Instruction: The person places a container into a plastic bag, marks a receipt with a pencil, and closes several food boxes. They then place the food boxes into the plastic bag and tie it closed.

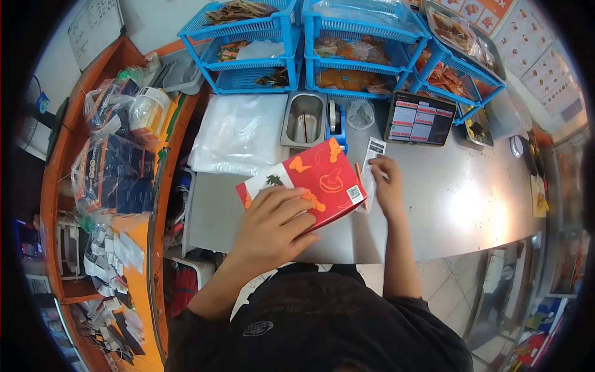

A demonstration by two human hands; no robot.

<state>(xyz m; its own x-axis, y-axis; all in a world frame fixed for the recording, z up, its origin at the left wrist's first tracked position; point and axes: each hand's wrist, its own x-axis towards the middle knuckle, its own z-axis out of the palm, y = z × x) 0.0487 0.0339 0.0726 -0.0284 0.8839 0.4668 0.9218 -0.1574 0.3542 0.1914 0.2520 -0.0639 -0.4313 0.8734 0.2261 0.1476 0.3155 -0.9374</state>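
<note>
A red and white printed box (pixel 331 180) is tilted over the front part of the steel counter (pixel 458 204). My left hand (pixel 276 223) is wrapped over the near left side of the box and grips it. To the right of the box, my right hand (pixel 387 183) has its fingers bent beside a narrow printed paper slip (pixel 375 149); whether they touch or pinch it is unclear. A thin orange-brown stick (pixel 357 170) shows between the box and the slip, partly hidden by the box.
Behind are a stack of clear plastic bags (pixel 238 133), a steel container (pixel 305 118), a tablet (pixel 421 118) and blue tiered baskets (pixel 353 53) of packets. An orange shelf (pixel 158 248) with wrapped goods (pixel 118 173) stands at the left.
</note>
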